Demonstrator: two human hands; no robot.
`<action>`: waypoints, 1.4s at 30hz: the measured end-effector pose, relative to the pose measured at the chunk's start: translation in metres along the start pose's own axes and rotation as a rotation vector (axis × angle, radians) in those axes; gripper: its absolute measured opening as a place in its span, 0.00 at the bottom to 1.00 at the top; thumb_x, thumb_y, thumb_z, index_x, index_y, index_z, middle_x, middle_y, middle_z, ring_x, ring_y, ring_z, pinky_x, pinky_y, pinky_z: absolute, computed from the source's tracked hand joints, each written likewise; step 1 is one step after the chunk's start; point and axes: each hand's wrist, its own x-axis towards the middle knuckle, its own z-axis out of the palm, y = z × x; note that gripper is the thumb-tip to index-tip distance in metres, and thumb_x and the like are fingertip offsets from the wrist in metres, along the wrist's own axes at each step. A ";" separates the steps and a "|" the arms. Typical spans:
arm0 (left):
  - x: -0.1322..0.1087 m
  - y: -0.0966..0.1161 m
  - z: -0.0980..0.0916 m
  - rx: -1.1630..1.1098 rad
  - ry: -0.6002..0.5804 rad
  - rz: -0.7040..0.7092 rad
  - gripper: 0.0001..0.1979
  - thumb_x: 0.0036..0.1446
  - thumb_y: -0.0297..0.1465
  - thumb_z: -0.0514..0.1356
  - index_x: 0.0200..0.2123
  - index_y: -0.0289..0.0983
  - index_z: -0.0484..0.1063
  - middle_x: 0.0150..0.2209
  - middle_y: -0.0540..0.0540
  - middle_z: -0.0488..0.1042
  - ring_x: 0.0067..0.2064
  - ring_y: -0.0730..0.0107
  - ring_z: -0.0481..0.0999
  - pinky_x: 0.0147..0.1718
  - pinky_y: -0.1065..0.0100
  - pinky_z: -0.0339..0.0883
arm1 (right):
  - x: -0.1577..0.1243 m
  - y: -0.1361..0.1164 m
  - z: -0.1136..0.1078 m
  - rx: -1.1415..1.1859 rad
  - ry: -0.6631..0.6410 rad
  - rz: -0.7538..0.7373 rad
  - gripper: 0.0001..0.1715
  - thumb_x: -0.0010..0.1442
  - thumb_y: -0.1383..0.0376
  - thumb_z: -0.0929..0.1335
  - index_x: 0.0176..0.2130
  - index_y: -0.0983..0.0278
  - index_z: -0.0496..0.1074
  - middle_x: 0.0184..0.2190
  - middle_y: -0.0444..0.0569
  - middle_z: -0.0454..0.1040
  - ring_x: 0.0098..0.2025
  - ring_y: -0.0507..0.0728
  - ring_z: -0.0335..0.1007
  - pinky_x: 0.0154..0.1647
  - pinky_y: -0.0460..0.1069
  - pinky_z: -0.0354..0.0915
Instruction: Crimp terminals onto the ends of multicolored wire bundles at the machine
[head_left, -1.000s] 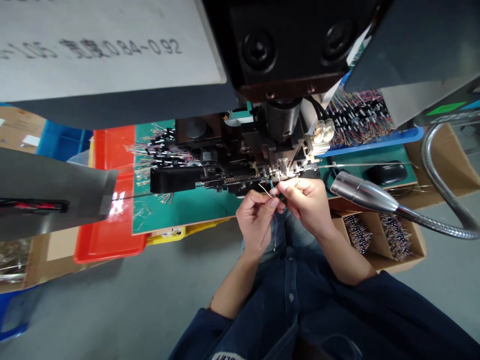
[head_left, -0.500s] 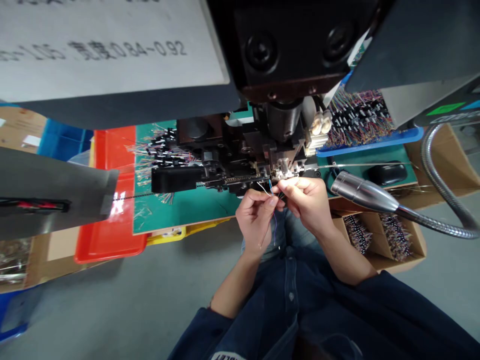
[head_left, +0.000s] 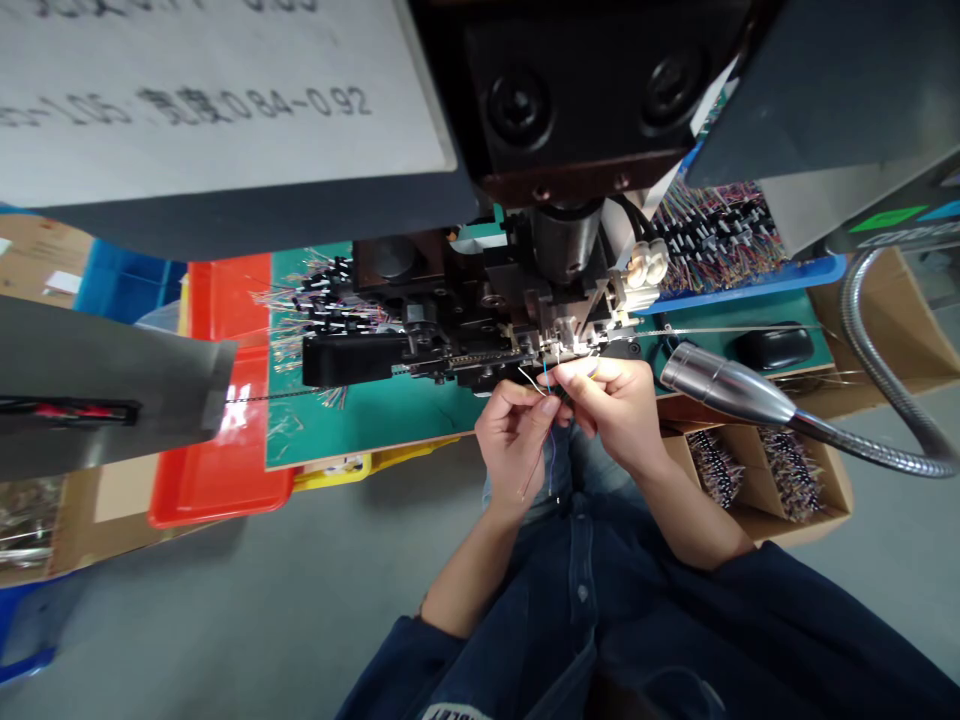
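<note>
Both my hands meet just in front of the lit working point of a crimping machine (head_left: 559,345). Thumb and fingers of my left hand (head_left: 516,440) are pinched on a bundle of thin wires (head_left: 552,462); white and blue strands stick up from it and a purple one hangs below. My right hand (head_left: 619,400) is closed in a pinch on the upper ends of the wires, close under the machine's metal die. A terminal strip (head_left: 487,358) runs along the machine front. What lies between my fingertips is partly hidden.
Wire harnesses (head_left: 322,300) lie on the green mat (head_left: 360,415) at left, beside a red tray (head_left: 217,480). More fill a blue tray (head_left: 742,280) at back right. A bendy lamp (head_left: 727,385) reaches in from the right above a cardboard box (head_left: 817,525).
My hands have shifted very slightly. The blue wire now stands straighter, and a light wire tip shows above my right fingertips at the die.
</note>
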 end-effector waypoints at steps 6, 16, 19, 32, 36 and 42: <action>0.002 0.002 0.004 0.003 0.037 0.020 0.16 0.64 0.39 0.77 0.34 0.39 0.76 0.30 0.52 0.81 0.29 0.72 0.84 0.30 0.72 0.79 | 0.004 0.004 -0.001 0.035 0.014 0.039 0.22 0.68 0.46 0.77 0.35 0.61 0.88 0.17 0.40 0.72 0.15 0.47 0.55 0.17 0.46 0.60; 0.002 0.000 0.002 0.019 0.033 0.030 0.14 0.64 0.38 0.77 0.35 0.39 0.76 0.31 0.52 0.82 0.30 0.72 0.85 0.31 0.72 0.79 | 0.003 0.002 0.001 0.025 0.034 0.030 0.21 0.69 0.47 0.77 0.35 0.61 0.88 0.17 0.42 0.73 0.16 0.48 0.58 0.17 0.46 0.59; 0.002 -0.001 0.001 0.019 0.024 0.012 0.15 0.64 0.38 0.77 0.35 0.39 0.75 0.30 0.52 0.81 0.30 0.72 0.84 0.31 0.71 0.79 | 0.002 -0.002 0.001 0.007 0.003 0.006 0.20 0.69 0.48 0.77 0.37 0.61 0.88 0.18 0.42 0.74 0.16 0.49 0.62 0.17 0.46 0.58; 0.001 0.000 -0.002 0.044 0.029 -0.032 0.15 0.63 0.39 0.77 0.33 0.39 0.77 0.30 0.51 0.82 0.29 0.73 0.83 0.31 0.71 0.79 | 0.001 0.004 0.001 0.019 0.005 0.020 0.20 0.69 0.48 0.77 0.36 0.61 0.88 0.17 0.41 0.72 0.17 0.49 0.63 0.19 0.47 0.60; 0.001 0.001 -0.002 0.057 0.049 -0.039 0.16 0.63 0.41 0.77 0.34 0.39 0.77 0.32 0.51 0.83 0.30 0.72 0.84 0.31 0.71 0.80 | 0.003 0.005 0.002 0.070 0.018 0.052 0.21 0.68 0.47 0.78 0.36 0.60 0.89 0.21 0.44 0.78 0.15 0.47 0.58 0.17 0.47 0.54; 0.002 0.001 -0.001 0.044 0.052 -0.013 0.15 0.63 0.39 0.78 0.34 0.39 0.78 0.31 0.52 0.82 0.30 0.73 0.84 0.30 0.72 0.79 | 0.003 0.004 0.002 0.090 0.026 0.048 0.19 0.68 0.49 0.78 0.35 0.60 0.89 0.23 0.45 0.80 0.15 0.47 0.55 0.16 0.47 0.53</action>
